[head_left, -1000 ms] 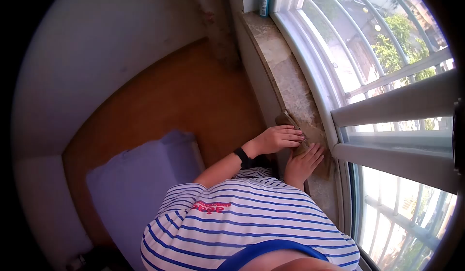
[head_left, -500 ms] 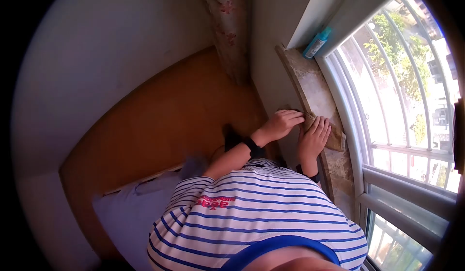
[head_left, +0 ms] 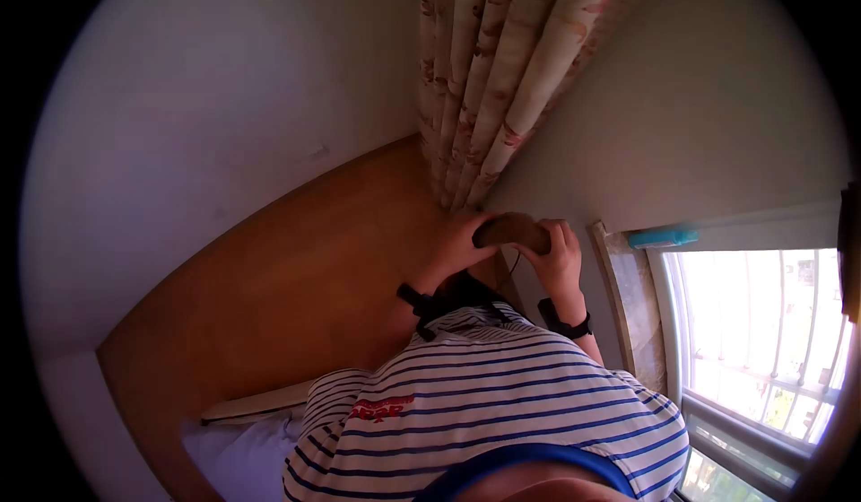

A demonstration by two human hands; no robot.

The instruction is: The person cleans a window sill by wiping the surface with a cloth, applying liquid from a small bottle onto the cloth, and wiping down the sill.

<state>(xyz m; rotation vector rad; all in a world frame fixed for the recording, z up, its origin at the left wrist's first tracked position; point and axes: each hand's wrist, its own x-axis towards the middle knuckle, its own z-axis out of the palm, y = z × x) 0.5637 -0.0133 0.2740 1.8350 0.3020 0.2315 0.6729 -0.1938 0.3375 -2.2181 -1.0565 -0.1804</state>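
Observation:
A brown, curved object, perhaps a cloth or a brush, (head_left: 513, 232) is held between both hands in front of my body. My left hand (head_left: 463, 248) has its fingers closed on the left end of it. At the right end, my right hand (head_left: 558, 254) grips it with bent fingers. Both wrists wear dark bands. A thin dark cord hangs just below the brown object. Most of the left fingers are hidden or blurred.
A floral curtain (head_left: 484, 71) hangs ahead of my hands. To the right are the stone windowsill (head_left: 635, 300), a teal bottle (head_left: 662, 238) and a barred window (head_left: 758, 323). The wooden floor (head_left: 305, 251) and pale bedding (head_left: 242, 453) lie left.
The view has turned left toward the curtain. Both hands have come off the windowsill, lifting the brown object away from it.

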